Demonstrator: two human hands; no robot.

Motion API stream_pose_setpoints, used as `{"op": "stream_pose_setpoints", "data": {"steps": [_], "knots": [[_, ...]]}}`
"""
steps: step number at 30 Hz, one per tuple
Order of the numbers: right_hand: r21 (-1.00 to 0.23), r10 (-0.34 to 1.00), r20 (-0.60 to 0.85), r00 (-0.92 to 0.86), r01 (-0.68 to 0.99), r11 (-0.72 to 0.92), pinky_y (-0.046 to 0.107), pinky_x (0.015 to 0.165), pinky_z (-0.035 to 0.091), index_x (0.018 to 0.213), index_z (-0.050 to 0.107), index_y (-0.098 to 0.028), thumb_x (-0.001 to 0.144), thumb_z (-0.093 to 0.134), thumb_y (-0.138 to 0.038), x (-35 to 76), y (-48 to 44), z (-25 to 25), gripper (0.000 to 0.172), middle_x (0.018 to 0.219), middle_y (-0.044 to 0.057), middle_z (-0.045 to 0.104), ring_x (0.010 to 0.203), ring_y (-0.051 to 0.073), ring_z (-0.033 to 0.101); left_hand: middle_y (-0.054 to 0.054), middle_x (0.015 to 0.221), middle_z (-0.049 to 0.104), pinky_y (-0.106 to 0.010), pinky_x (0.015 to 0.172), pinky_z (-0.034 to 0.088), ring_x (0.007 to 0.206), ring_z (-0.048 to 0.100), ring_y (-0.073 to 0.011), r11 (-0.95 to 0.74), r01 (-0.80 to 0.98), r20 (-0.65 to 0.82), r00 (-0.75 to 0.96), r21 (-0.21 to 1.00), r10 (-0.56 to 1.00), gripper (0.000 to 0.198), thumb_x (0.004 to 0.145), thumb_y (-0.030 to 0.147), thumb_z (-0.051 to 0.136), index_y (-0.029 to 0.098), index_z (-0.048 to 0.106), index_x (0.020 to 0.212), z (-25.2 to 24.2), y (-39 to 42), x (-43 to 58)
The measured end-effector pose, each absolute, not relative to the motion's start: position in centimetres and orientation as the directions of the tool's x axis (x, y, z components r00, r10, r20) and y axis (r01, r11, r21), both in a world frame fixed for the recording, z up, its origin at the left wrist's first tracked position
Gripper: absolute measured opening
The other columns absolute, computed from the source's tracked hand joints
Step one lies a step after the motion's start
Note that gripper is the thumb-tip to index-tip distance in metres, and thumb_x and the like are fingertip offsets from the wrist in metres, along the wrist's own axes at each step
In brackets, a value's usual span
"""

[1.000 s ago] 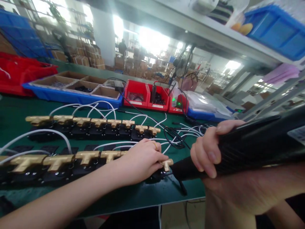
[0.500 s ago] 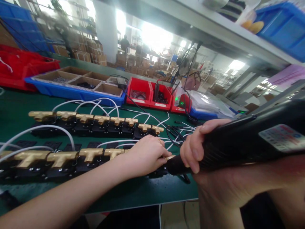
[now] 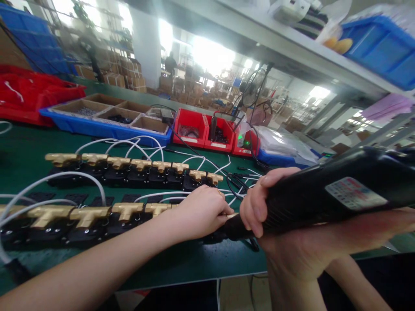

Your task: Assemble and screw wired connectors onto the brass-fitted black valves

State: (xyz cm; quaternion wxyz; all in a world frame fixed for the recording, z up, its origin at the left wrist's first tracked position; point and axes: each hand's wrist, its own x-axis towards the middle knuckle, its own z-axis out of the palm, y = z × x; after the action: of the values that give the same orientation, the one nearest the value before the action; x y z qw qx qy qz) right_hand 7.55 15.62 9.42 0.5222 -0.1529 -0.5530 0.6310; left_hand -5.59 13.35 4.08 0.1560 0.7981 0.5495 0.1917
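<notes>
My right hand is wrapped round a black electric screwdriver with a label on its side. The tool slants down to the left, its narrow front end at the right end of the near row. There my left hand lies with bent fingers closed on a brass tee valve with a black body. The hand covers most of that valve, and the screwdriver's tip is hidden. Further left in the near row stand several more valves with brass tees on black housings.
A second row of brass-topped valves runs behind, with white cables trailing. Beyond are a blue divided tray, red bins and plastic bags. Another bare arm shows at lower right; whose, I cannot tell. A shelf hangs overhead.
The view has shifted slightly. The screwdriver and my right hand sit a little further left and lower in the picture. My left hand stays on the same valve.
</notes>
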Motion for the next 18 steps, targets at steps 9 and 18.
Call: {"op": "stream_pose_setpoints", "data": {"steps": [9, 18], "knots": [[-0.877, 0.827, 0.372, -0.422, -0.452, 0.163, 0.027, 0.022, 0.02, 0.051, 0.064, -0.022, 0.057, 0.063, -0.094, 6.2, 15.8, 9.4, 0.072, 0.033, 0.0, 0.041, 0.021, 0.016, 0.034, -0.002, 0.081, 0.076, -0.024, 0.078, 0.051, 0.079, 0.069, -0.0177, -0.404, 0.701, 0.256, 0.313, 0.588, 0.915, 0.022, 0.081, 0.005, 0.064, 0.022, 0.078, 0.078, 2.9, 13.6, -5.9], [-0.84, 0.816, 0.383, -0.432, -0.531, 0.113, 0.022, 0.028, 0.031, 0.07, 0.069, -0.017, 0.061, 0.071, -0.086, 7.0, 15.9, 9.4, 0.069, 0.042, 0.0, 0.053, 0.028, 0.014, 0.043, -0.003, 0.079, 0.072, -0.026, 0.077, 0.049, 0.08, 0.066, -0.0181, -0.408, 0.717, 0.239, 0.332, 0.565, 0.913, 0.019, 0.085, 0.009, 0.064, 0.021, 0.077, 0.08, 2.7, 13.7, -5.8]]}}
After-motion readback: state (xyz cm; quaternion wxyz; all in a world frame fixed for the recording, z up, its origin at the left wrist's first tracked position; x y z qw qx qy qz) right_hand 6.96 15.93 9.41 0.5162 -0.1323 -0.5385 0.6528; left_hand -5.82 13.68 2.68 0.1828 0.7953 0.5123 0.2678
